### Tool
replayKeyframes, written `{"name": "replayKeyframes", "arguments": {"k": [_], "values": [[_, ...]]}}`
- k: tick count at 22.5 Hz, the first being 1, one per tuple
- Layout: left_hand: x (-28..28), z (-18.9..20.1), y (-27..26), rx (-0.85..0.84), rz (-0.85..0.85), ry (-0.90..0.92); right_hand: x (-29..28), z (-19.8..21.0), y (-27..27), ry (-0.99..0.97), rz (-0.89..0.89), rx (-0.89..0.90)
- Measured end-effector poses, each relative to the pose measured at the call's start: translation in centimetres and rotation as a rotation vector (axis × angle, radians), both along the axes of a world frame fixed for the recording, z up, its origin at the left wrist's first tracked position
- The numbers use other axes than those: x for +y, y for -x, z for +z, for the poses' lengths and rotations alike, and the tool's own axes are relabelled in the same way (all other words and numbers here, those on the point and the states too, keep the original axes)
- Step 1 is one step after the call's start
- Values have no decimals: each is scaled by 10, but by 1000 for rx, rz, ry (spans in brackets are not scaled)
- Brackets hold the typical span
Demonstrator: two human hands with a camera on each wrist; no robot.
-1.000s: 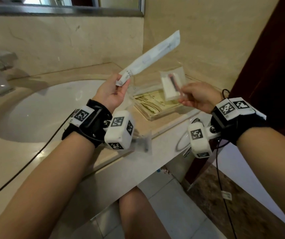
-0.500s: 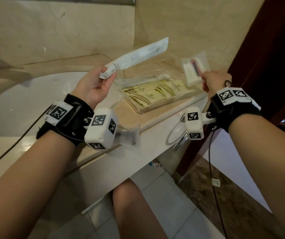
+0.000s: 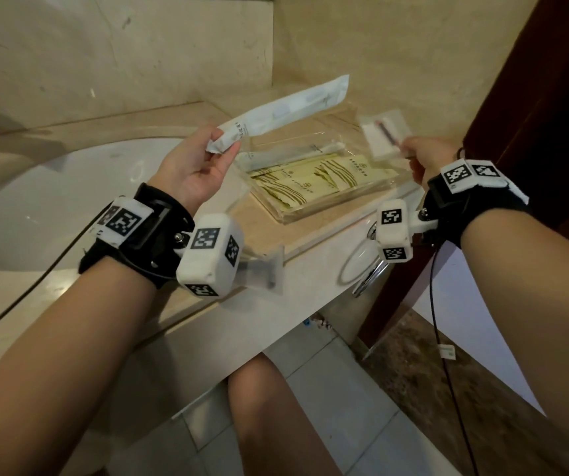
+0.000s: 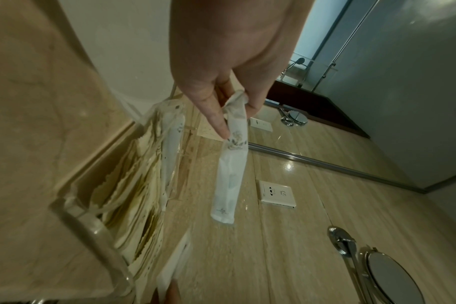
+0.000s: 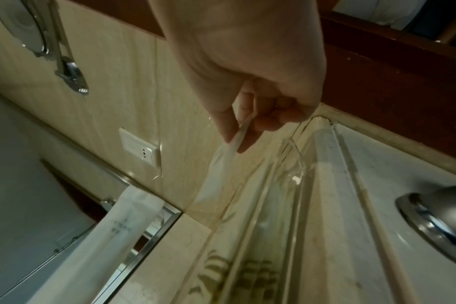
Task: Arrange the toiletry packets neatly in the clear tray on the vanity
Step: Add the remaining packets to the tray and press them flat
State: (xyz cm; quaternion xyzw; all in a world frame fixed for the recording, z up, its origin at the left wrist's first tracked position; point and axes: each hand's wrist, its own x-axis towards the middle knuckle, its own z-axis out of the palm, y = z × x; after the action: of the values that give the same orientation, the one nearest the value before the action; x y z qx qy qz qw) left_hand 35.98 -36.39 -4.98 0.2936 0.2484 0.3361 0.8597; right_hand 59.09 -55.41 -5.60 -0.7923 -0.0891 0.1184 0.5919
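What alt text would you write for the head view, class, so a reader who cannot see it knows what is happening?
Above a beige vanity, the left hand pinches a long white packet by one end, and the right hand holds a small clear packet over a clear tray. The tray already holds yellow sachets and another long white packet. A white sink lies to the left.

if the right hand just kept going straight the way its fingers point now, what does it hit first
Probably the beige wall behind the clear tray. The right hand pinches a small clear packet above the tray's far right corner, fingers aimed up and away. Depth is unclear, so it might clip the tray's back rim first.
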Motion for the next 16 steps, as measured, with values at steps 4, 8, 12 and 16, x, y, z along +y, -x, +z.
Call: {"name": "replayKeyframes", "arguments": {"k": [4,8,12,16], "values": [[2,-3,-2,20,6,-5,10,-1,1,383,-30,-67],[4,-5,-2,17,14,2,10,-2,-9,245,-67,-50],[6,-7,-3,32,27,-3,14,11,-17,66,-82,-172],[7,-8,-4,54,31,-8,28,17,-22,269,-103,-304]]}}
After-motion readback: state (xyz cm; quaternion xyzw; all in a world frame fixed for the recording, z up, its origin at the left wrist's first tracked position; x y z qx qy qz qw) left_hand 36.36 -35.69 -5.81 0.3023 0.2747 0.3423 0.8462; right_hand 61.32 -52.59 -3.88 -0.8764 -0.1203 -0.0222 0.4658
